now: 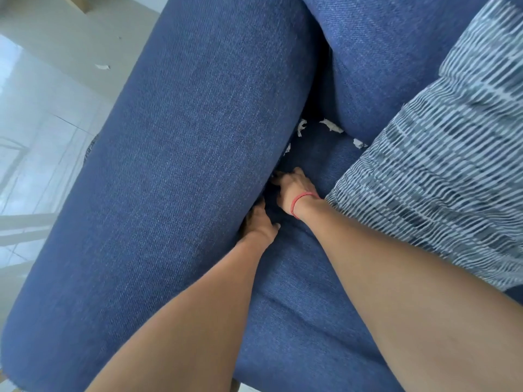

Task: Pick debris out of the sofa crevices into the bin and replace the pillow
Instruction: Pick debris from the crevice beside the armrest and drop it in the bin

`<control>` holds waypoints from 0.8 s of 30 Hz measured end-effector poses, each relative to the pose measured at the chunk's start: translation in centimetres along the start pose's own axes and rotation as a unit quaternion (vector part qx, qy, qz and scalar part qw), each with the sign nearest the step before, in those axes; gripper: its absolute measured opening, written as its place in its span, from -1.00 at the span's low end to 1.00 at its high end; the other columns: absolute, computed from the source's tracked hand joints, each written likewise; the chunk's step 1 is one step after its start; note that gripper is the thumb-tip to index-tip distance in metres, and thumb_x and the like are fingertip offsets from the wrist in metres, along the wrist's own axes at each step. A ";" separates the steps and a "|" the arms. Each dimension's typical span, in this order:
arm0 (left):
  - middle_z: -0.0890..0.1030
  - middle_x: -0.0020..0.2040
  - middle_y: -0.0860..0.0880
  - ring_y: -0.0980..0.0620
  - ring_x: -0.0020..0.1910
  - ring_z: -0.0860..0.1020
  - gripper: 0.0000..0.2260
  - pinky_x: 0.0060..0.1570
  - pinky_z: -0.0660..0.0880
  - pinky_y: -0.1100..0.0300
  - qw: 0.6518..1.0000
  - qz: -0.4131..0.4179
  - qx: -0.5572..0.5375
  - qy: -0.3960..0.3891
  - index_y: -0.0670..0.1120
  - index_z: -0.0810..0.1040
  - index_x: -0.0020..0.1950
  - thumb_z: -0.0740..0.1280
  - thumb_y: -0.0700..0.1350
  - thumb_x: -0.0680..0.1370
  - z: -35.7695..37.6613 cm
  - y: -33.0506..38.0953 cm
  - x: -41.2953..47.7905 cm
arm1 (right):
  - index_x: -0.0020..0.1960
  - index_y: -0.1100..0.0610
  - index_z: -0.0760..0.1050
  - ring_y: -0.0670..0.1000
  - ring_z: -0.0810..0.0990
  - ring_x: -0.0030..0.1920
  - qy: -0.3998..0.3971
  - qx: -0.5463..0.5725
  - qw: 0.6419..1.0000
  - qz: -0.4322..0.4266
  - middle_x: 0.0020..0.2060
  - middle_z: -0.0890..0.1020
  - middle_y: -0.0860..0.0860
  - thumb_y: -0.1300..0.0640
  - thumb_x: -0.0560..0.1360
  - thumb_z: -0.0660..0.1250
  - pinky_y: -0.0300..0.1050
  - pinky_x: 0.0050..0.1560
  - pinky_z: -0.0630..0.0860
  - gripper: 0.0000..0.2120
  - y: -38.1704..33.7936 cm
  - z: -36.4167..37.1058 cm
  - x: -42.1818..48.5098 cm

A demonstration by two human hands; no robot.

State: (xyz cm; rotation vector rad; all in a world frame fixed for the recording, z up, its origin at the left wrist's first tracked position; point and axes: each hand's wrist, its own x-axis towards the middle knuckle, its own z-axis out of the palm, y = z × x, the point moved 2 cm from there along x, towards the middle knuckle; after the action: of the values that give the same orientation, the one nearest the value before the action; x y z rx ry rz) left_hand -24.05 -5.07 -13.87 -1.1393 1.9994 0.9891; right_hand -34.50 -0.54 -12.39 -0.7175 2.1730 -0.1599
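Note:
The blue sofa fills the view, with its wide armrest (175,171) at left and the seat cushion (305,315) at lower centre. Both hands reach into the crevice between them. My left hand (259,220) has its fingers tucked under the armrest, fingertips hidden. My right hand (293,183), with a red string on the wrist, presses its fingers into the same gap slightly farther in. Several white paper scraps (331,126) lie along the crevices beyond the hands. A blue-and-white striped pillow (441,154) rests on the seat at right.
The sofa backrest (390,52) rises at top right. A pale tiled floor (36,131) lies left of the armrest, with one white scrap (102,67) on it. No bin is in view.

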 end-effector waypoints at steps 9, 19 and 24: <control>0.49 0.30 -0.19 -0.14 0.29 0.47 -0.62 0.36 0.37 0.10 0.996 0.061 -0.018 0.062 -0.18 0.46 0.34 0.32 -0.15 0.54 -1.7 1.0 -4.3 | -0.06 0.22 0.62 0.14 0.61 0.02 0.205 0.156 0.966 0.027 -0.01 0.65 0.12 0.22 0.48 0.32 -0.06 0.01 0.56 -0.88 1.2 -2.9 -4.7; 0.48 0.02 -0.13 -0.07 -0.02 0.51 -0.89 0.02 0.50 0.16 0.951 0.239 -0.065 0.185 -0.16 0.63 -0.05 0.29 -0.22 0.55 -8.9 6.8 -11.8 | 0.06 0.22 0.60 0.17 0.63 0.03 0.285 0.225 0.931 0.046 -0.01 0.69 0.15 0.27 0.54 0.24 0.03 0.09 0.56 -0.82 0.1 -10.6 -12.9; 0.59 -0.06 -0.07 -0.11 -0.05 0.58 -0.85 -0.02 0.54 0.12 0.939 0.199 -0.161 0.228 -0.16 0.61 0.04 0.26 -0.20 0.56 -15.2 6.4 -13.1 | -0.04 0.17 0.62 0.16 0.58 -0.04 0.302 0.199 0.932 0.012 0.03 0.56 0.14 0.21 0.54 0.27 -0.11 -0.05 0.49 -0.86 -4.8 -13.4 -13.9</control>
State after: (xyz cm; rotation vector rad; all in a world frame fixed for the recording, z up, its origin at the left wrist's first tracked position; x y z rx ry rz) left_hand -26.43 -10.07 6.45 -1.2458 2.5788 1.3989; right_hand -35.45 1.39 7.33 -0.4355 2.5993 -0.8816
